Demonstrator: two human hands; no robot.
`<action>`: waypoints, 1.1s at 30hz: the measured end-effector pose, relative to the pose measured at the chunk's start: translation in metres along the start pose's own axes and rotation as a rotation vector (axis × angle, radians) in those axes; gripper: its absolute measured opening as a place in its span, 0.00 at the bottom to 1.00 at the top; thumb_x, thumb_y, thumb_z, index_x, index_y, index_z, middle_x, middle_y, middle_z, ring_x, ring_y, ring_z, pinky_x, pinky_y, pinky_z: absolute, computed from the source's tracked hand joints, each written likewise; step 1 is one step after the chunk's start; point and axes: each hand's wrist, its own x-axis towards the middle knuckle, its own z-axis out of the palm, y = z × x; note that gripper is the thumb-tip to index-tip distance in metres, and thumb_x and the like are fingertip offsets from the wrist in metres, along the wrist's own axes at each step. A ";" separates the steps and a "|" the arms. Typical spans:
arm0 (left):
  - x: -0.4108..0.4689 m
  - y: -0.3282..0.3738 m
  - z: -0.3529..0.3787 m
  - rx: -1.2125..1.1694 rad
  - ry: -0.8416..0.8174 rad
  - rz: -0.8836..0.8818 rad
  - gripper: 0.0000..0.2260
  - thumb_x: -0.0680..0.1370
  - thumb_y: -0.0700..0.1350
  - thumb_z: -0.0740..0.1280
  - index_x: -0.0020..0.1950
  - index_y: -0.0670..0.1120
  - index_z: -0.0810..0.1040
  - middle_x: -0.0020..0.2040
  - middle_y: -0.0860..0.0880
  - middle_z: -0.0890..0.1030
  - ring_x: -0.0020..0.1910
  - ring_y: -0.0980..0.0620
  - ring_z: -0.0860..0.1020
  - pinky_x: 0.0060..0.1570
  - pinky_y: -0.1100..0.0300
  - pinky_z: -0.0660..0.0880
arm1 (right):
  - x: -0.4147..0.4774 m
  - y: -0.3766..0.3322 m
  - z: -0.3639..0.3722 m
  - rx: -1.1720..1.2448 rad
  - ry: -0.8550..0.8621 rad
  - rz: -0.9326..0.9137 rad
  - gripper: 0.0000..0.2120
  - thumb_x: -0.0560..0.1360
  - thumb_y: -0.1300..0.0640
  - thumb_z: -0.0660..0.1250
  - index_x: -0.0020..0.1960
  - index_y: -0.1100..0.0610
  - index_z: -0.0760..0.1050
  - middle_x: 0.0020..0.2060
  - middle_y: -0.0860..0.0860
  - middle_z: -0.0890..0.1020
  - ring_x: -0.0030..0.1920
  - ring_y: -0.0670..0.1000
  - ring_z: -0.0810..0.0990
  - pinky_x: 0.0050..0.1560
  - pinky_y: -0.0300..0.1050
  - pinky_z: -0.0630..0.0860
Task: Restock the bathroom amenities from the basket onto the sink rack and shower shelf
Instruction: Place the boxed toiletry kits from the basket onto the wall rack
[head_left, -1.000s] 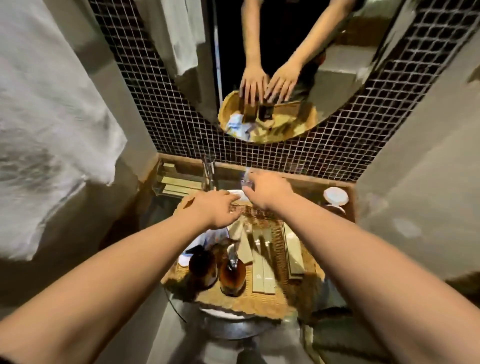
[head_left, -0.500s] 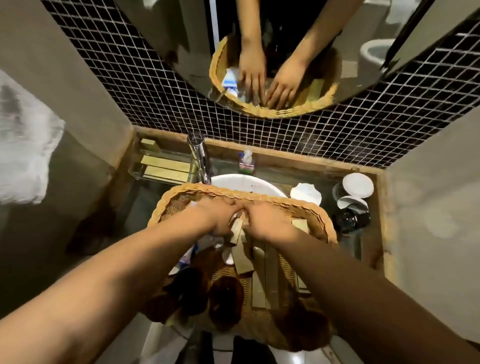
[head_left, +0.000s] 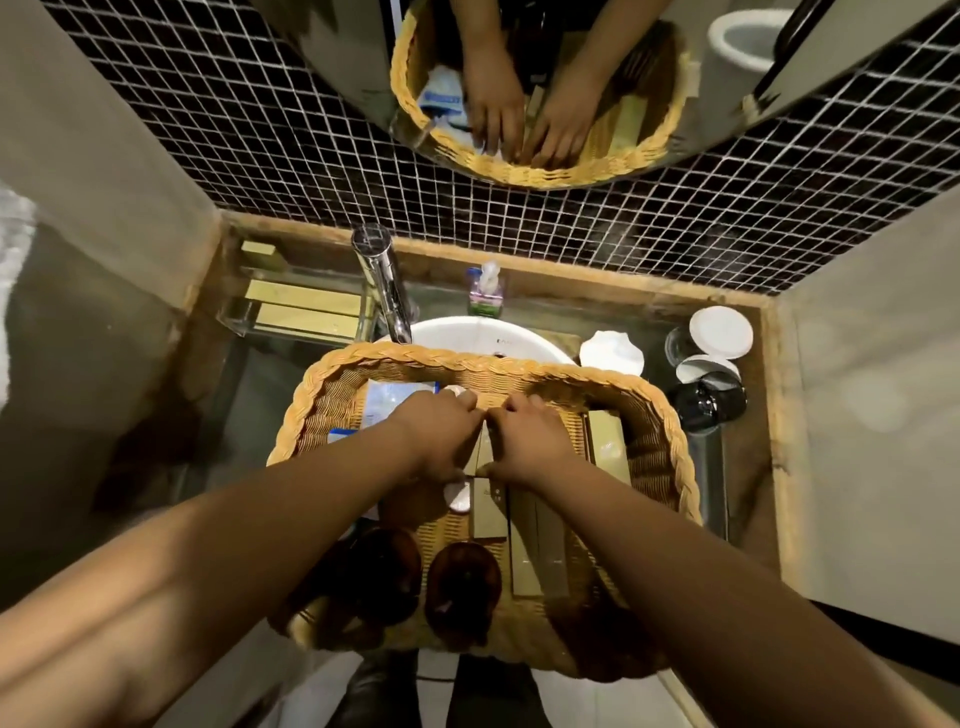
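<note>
Basket (head_left: 467, 364) w/ beige boxes (head_left: 537, 540), L hand (head_left: 441, 434), R hand (head_left: 532, 441) together atop them

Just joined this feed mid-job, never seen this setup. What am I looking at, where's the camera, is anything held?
No machine here: the grips are a person's bare hands, filmed by one head-worn camera looking down. The wicker basket lies over the white basin. Inside are slim tan boxes, two brown bottles and a blue-white packet. The left grip and right grip are both down on the boxes; whether either has hold of one is unclear. The clear rack left of the tap holds similar boxes. The mirror above repeats the scene.
</note>
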 end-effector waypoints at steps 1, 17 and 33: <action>0.001 0.001 0.002 -0.011 0.001 -0.001 0.39 0.69 0.64 0.73 0.74 0.47 0.66 0.65 0.44 0.71 0.61 0.44 0.73 0.50 0.50 0.76 | 0.000 0.002 0.002 -0.010 0.007 -0.006 0.35 0.67 0.37 0.75 0.69 0.49 0.72 0.63 0.53 0.73 0.65 0.57 0.69 0.65 0.55 0.70; -0.008 -0.010 0.018 -0.610 0.347 0.009 0.37 0.62 0.57 0.79 0.68 0.51 0.71 0.59 0.49 0.72 0.57 0.49 0.73 0.53 0.50 0.77 | 0.000 0.010 0.011 0.107 0.169 -0.036 0.43 0.59 0.30 0.73 0.69 0.47 0.69 0.59 0.51 0.73 0.59 0.54 0.72 0.60 0.54 0.74; -0.124 -0.072 -0.010 -0.863 0.884 -0.224 0.41 0.65 0.43 0.79 0.74 0.56 0.65 0.65 0.65 0.69 0.64 0.77 0.65 0.62 0.80 0.59 | -0.026 -0.039 -0.076 0.381 0.457 -0.318 0.43 0.68 0.45 0.74 0.79 0.49 0.61 0.67 0.44 0.63 0.58 0.41 0.69 0.58 0.39 0.74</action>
